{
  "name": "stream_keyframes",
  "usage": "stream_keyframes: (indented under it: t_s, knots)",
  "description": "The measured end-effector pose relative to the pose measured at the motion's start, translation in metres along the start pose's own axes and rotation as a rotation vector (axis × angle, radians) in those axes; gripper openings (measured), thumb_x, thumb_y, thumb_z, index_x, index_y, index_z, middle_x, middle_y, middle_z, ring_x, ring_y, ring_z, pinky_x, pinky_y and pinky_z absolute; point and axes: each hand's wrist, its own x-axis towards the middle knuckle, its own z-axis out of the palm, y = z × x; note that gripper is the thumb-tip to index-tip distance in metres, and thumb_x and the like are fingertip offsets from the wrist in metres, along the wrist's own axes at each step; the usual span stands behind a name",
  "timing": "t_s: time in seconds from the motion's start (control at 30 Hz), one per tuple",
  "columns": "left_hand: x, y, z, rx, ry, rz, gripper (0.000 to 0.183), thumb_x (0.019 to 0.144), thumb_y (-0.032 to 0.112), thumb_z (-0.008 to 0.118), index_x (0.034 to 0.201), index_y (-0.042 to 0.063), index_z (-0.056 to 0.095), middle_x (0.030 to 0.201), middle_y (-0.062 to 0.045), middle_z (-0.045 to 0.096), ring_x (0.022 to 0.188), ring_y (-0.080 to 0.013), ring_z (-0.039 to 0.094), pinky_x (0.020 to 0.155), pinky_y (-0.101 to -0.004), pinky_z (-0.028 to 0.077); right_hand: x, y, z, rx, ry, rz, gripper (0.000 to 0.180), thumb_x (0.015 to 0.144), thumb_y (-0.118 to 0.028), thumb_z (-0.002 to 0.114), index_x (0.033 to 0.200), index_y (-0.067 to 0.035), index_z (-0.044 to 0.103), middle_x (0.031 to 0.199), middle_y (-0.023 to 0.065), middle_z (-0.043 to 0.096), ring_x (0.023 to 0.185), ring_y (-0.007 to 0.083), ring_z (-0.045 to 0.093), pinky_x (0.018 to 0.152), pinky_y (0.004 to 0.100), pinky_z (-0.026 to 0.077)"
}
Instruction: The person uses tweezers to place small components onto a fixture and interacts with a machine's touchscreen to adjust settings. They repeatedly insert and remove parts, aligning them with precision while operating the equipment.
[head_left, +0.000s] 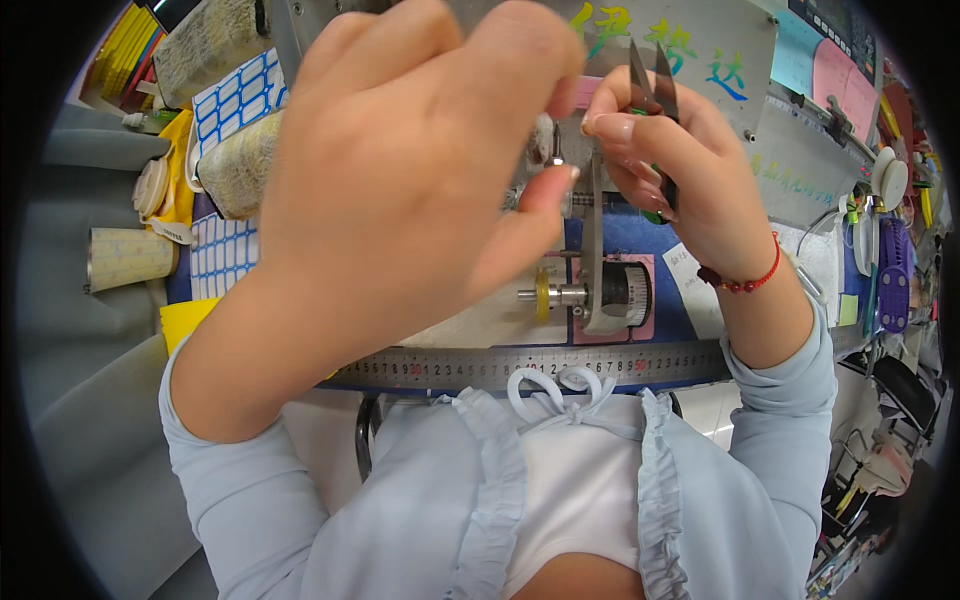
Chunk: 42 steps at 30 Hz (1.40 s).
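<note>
My left hand (405, 157) is raised close to the camera, back of the hand up, over the middle of a metal machine. Its fingers curl at the top, and whether they pinch anything is hidden. My right hand (675, 150) holds small scissors (654, 82), blades apart and pointing away from me. Between and below the hands is a metal bracket (594, 247) with a black graduated dial (630, 294) and a shaft bearing a yellow ring (542, 295). A pointed metal tip (557, 142) shows between the two hands.
A steel ruler (480, 367) runs along the near edge. At left are a patterned cup (131, 259), fabric-covered blocks (240, 169) and blue-bordered label sheets (225, 255). A metal panel (720, 45) with writing stands behind; a purple object (894, 277) lies at right.
</note>
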Motion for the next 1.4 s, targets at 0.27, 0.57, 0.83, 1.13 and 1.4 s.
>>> stream_keyframes:
  t_s: [0.27, 0.57, 0.83, 1.13, 1.4]
  knots:
    - [-0.01, 0.002, -0.016, -0.036, 0.004, -0.076, 0.032, 0.071, -0.001, 0.076, 0.099, 0.002, 0.061, 0.076, -0.002, 0.06, 0.061, -0.0121, 0.059, 0.059, -0.0235, 0.044, -0.003, 0.0, 0.007, -0.269, -0.023, -0.169, 0.018, 0.089, -0.018, 0.071, 0.093, -0.001, 0.07, 0.059, -0.0041, 0.054, 0.05, 0.0018, 0.046, 0.045, 0.0189, 0.032]
    - [-0.01, 0.011, -0.022, -0.149, -0.114, -0.082, 0.022, 0.075, 0.0, 0.073, 0.097, 0.001, 0.068, 0.068, -0.003, 0.063, 0.053, -0.0116, 0.058, 0.051, -0.0233, 0.043, -0.027, -0.012, -0.002, -0.306, -0.039, -0.155, 0.015, 0.087, -0.016, 0.069, 0.084, -0.002, 0.067, 0.066, -0.0041, 0.058, 0.053, 0.0007, 0.046, 0.047, 0.0186, 0.032]
    - [-0.023, 0.018, 0.014, -0.112, -0.301, -0.314, 0.017, 0.09, 0.015, 0.069, 0.096, 0.0, 0.07, 0.061, -0.007, 0.066, 0.053, -0.0151, 0.067, 0.049, -0.025, 0.047, -0.024, -0.001, -0.007, -0.373, 0.019, -0.158, 0.015, 0.089, -0.017, 0.068, 0.083, -0.003, 0.065, 0.066, -0.006, 0.055, 0.055, 0.0003, 0.044, 0.048, 0.0187, 0.031]
    - [-0.028, 0.026, 0.014, -0.228, -0.001, -0.182, 0.019, 0.074, 0.013, 0.075, 0.067, 0.01, 0.057, 0.054, -0.003, 0.054, 0.048, -0.021, 0.057, 0.044, -0.0338, 0.044, -0.015, -0.005, 0.006, -0.277, 0.065, -0.273, 0.018, 0.088, -0.013, 0.07, 0.1, -0.001, 0.065, 0.068, -0.0031, 0.06, 0.058, 0.001, 0.049, 0.052, 0.0176, 0.034]
    - [-0.01, 0.02, -0.003, -0.177, -0.1, -0.076, 0.018, 0.068, 0.007, 0.078, 0.066, 0.008, 0.061, 0.051, -0.003, 0.052, 0.04, -0.0179, 0.048, 0.04, -0.0298, 0.037, -0.011, -0.001, 0.012, -0.418, 0.05, -0.391, 0.033, 0.088, -0.005, 0.07, 0.121, -0.002, 0.066, 0.069, -0.0014, 0.064, 0.061, 0.0012, 0.055, 0.052, 0.0172, 0.038]
